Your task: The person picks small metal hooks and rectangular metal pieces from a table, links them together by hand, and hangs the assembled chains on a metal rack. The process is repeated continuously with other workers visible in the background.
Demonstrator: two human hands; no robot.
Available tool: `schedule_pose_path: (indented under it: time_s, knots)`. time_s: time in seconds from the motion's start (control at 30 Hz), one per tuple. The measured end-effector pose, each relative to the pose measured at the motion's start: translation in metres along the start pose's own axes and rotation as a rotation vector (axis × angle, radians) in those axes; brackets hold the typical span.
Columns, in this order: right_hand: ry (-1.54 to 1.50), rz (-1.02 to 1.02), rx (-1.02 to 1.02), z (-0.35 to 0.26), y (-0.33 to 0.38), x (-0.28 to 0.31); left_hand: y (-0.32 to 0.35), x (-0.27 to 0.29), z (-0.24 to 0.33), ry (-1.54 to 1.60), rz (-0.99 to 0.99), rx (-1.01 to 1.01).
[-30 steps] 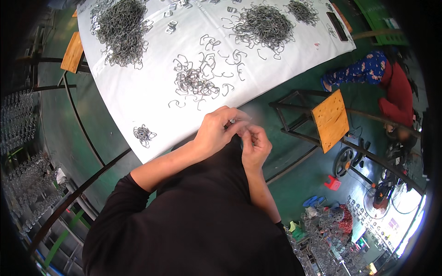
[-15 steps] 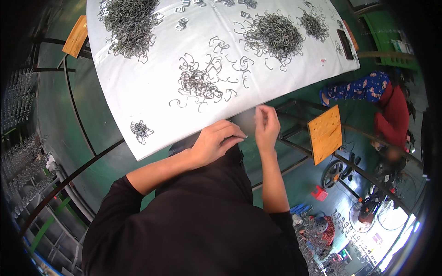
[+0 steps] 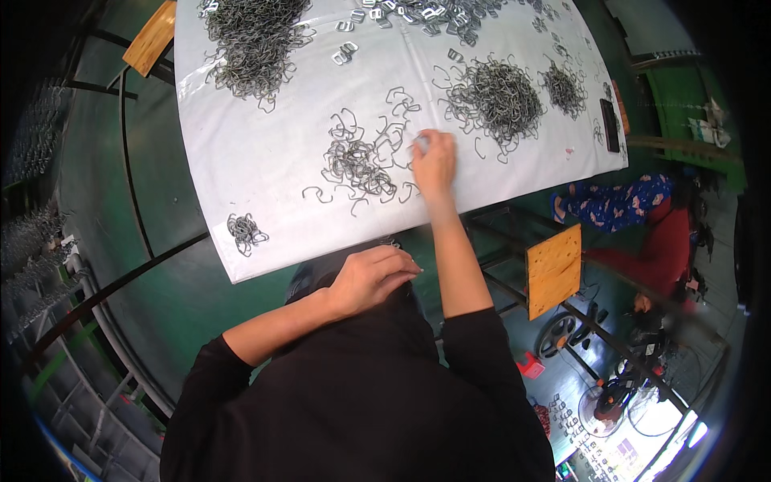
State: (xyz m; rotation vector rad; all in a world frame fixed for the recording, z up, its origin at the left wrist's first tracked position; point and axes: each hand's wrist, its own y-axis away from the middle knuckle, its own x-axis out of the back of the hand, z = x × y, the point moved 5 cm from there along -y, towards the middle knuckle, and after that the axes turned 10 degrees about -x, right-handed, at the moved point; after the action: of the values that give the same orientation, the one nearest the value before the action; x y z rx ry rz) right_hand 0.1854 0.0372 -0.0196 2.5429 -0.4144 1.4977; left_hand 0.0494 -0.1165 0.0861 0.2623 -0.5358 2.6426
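My right hand [image 3: 434, 165] is over the white-covered table [image 3: 273, 177], fingers curled down and slightly blurred. Its fingertips are at the right edge of a loose heap of bent wire hooks [image 3: 357, 170]. Something greyish shows at the fingertips, too small to name. My left hand [image 3: 371, 277] stays above my lap, just off the table's near edge. Its fingers are pressed together against the thumb, and whatever they may hold is hidden. Near the table's left corner lies a small cluster of linked metal pieces [image 3: 244, 231].
Large piles of wire hooks lie at the far left [image 3: 253, 48] and right [image 3: 506, 100]. Flat metal buckles [image 3: 438, 14] are scattered along the back. A dark phone-like slab [image 3: 610, 126] lies at the right edge. A wooden-topped stool [image 3: 554, 271] stands right; a person [image 3: 662, 233] is beyond.
My right hand has moved from beside the left hand, up and forward onto the table by the loose hooks. My left hand remains near my lap. The view has shifted slightly.
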Motion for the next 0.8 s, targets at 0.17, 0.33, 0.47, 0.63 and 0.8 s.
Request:
schedule_pose_path:
  time_s: [0.17, 0.33, 0.47, 0.63, 0.8]
  knots:
    - [-0.221, -0.175, 0.094, -0.016, -0.012, -0.015, 0.002, -0.003, 0.000, -0.004, 0.012, -0.011]
    - [-0.123, 0.033, -0.061, -0.019, -0.045, -0.016, 0.003, -0.002, -0.001, -0.008, -0.016, 0.032]
    - [-0.046, -0.150, 0.222, -0.039, -0.029, -0.031, 0.000, -0.003, -0.002, -0.018, -0.007, 0.051]
    - [-0.195, 0.109, 0.342, -0.030, -0.040, -0.010, -0.004, -0.006, -0.004, -0.012, -0.029, 0.029]
    - [-0.078, 0.108, 0.168, 0.007, -0.045, -0.003, -0.009, -0.008, -0.006, -0.015, -0.022, 0.021]
